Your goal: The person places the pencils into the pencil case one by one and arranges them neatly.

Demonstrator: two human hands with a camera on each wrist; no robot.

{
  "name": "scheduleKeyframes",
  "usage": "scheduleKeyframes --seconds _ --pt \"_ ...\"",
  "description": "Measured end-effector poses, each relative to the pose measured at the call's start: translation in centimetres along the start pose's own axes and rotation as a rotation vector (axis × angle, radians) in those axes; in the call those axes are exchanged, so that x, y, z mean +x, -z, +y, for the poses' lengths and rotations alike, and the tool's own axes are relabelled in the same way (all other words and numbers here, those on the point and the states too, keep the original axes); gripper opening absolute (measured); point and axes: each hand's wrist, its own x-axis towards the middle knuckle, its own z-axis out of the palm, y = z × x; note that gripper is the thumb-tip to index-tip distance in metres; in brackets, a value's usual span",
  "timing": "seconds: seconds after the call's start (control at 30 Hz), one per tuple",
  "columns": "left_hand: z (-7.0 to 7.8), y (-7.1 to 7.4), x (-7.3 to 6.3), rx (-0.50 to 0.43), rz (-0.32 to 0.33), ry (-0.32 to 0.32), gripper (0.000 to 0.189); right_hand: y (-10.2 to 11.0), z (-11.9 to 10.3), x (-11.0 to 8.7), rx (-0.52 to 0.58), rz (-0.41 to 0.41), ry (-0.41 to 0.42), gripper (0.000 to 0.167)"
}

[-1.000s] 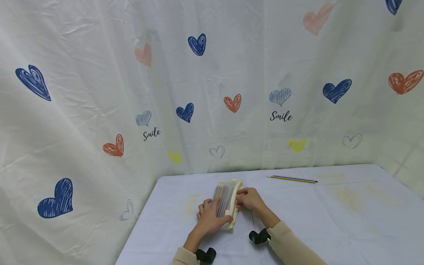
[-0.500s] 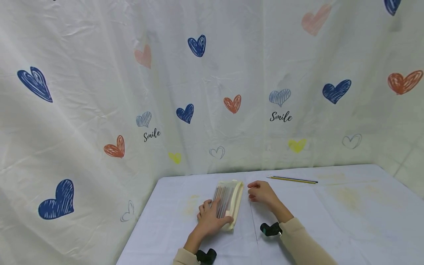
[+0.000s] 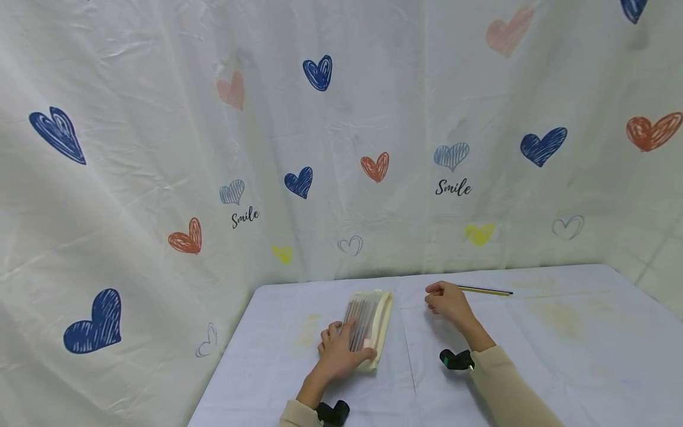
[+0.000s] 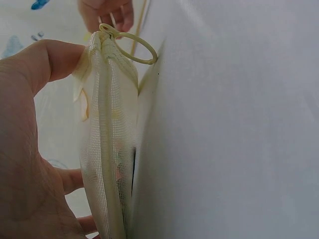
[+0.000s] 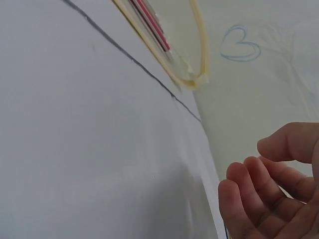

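Observation:
A cream mesh zip pencil pouch lies on the table, with several long thin items showing through its clear face. My left hand holds it across the near part, thumb at the right edge and fingers at the left. Its zip side and a loop show in the left wrist view. To the right, my right hand hovers at the left end of two pencils, one dark and one yellow, hiding that end. Its fingers are loosely bent, with nothing visible between them and the thumb.
A white cloth covers the table, with yellowish stains at right and left. Behind it hangs a white curtain printed with hearts. A dark wrist camera sits at the right wrist, another at the left.
My right hand has left the pouch's right edge and moved right and away from me to the pencils. The left hand and the pouch have stayed in place.

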Motion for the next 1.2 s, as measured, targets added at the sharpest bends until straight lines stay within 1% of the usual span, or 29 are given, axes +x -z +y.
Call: scheduleKeyframes --seconds 0.17,0.37,0.43,0.53,0.63,0.73,0.87,1.0,1.07,1.2 --pt "0.0 0.1 0.1 0.001 -0.017 0.000 0.099 1.9 0.5 0.3 -0.138 0.048 0.057 0.034" --pt "0.2 0.1 0.1 0.000 -0.025 0.002 0.096 4.1 1.6 0.5 -0.313 0.098 0.064 0.035" --pt "0.2 0.0 0.1 0.007 -0.021 0.002 0.096 4.6 2.1 0.6 -0.382 0.095 0.068 0.034" --pt "0.2 0.1 0.1 0.014 -0.018 0.006 0.096 5.4 2.8 1.1 -0.498 0.077 0.100 0.033" --pt "0.1 0.1 0.1 0.014 -0.019 0.006 0.096 6.1 3.3 1.8 -0.584 0.053 0.131 0.029" --pt "0.0 0.2 0.1 0.014 -0.021 0.004 0.097 6.7 3.8 2.6 -0.633 0.026 0.143 0.027" --pt "-0.1 0.1 0.1 0.015 -0.018 0.006 0.097 7.3 4.1 3.6 -0.667 -0.012 0.158 0.025" --pt "-0.1 0.1 0.1 0.008 -0.017 0.013 0.098 7.6 4.1 4.4 -0.711 -0.033 0.178 0.022" --pt "-0.2 0.0 0.1 0.005 -0.017 0.014 0.098 7.7 4.1 4.7 -0.729 -0.048 0.172 0.021" --pt "-0.2 0.0 0.1 0.001 -0.015 0.010 0.097 7.7 3.9 5.3 -0.748 -0.091 0.134 0.018"
